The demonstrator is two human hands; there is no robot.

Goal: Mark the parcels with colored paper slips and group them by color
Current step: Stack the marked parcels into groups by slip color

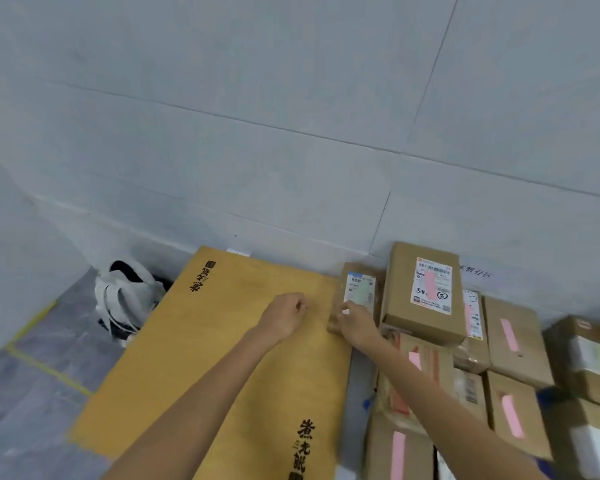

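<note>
A small brown parcel [359, 289] with a white label and a green paper slip lies at the far right edge of a large yellow-brown cardboard sheet [201, 358]. My right hand [355, 323] grips that parcel at its near end. My left hand [284, 315] hovers over the sheet just left of it, fingers curled into a loose fist with nothing in them. To the right, several brown parcels carry pink slips, among them a tall stacked one [425, 292] and a flat one [515, 339].
A white and black bag [127, 299] sits in the corner by the grey wall. Yellow tape lines [45, 367] cross the grey floor at left. More parcels with yellowish labels [593, 362] lie at the far right edge.
</note>
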